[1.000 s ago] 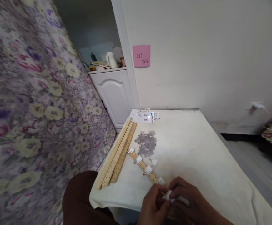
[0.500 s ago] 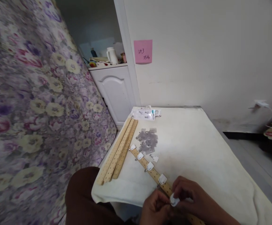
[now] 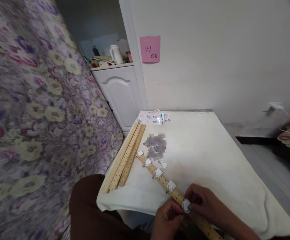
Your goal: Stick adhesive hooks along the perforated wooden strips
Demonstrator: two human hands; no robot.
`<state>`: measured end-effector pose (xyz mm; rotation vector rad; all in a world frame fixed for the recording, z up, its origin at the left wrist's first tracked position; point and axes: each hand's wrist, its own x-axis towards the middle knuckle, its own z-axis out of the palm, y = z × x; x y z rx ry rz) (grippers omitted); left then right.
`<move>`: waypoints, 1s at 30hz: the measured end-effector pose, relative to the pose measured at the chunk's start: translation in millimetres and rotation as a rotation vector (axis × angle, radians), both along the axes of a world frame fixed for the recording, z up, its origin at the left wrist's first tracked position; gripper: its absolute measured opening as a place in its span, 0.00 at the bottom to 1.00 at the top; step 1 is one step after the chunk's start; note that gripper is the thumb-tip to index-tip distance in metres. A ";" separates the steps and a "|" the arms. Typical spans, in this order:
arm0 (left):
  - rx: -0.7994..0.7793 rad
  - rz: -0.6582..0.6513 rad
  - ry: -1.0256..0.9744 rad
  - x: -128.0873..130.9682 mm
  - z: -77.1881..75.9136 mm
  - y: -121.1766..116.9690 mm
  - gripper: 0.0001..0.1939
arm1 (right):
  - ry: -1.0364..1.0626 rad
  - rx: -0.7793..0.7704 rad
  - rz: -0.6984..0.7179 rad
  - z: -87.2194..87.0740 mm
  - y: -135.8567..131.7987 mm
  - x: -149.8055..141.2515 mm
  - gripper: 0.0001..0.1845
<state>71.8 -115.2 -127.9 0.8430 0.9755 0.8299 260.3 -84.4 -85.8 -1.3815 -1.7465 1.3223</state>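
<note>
A perforated wooden strip (image 3: pixel 163 180) slants across the table's near edge, with several white tags on metal loops along it, such as this upper tag (image 3: pixel 171 186). My right hand (image 3: pixel 207 204) pinches the nearest white tag (image 3: pixel 186 205) between thumb and fingers over the strip. Beside it, my left hand (image 3: pixel 167 218) is closed at the strip's left edge; its fingertips are partly hidden. One loose tag (image 3: pixel 163 164) lies just right of the strip. Farther back is a pile of grey tags (image 3: pixel 156 146) in what looks like clear wrapping.
Several more perforated wooden strips (image 3: pixel 127 160) lie along the left edge of the cloth-covered table (image 3: pixel 205 150). Clear printed packets (image 3: pixel 151 118) rest at the far left corner. A floral curtain (image 3: pixel 45 126) hangs left, and a brown-clothed knee (image 3: pixel 87 200) is beside the table.
The view has tilted slightly, so the scene sits a little higher. Both hands stay at the nearest tag, which now lies flatter on the strip, with my right fingers still on it.
</note>
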 end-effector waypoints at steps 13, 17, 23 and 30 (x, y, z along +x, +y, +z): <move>-0.045 0.057 0.082 9.5 21.4 2.0 0.08 | -0.009 -0.045 -0.004 -3.5 2.6 4.8 0.07; -0.024 0.048 0.076 9.9 23.2 1.8 0.10 | 0.004 -0.051 -0.005 -4.5 2.6 5.3 0.07; -0.019 0.054 0.063 10.3 19.7 2.1 0.10 | -0.005 -0.065 0.000 -4.5 4.1 4.5 0.09; 0.001 0.057 0.061 9.9 14.2 2.5 0.09 | -0.005 -0.063 -0.012 -4.8 3.1 4.0 0.08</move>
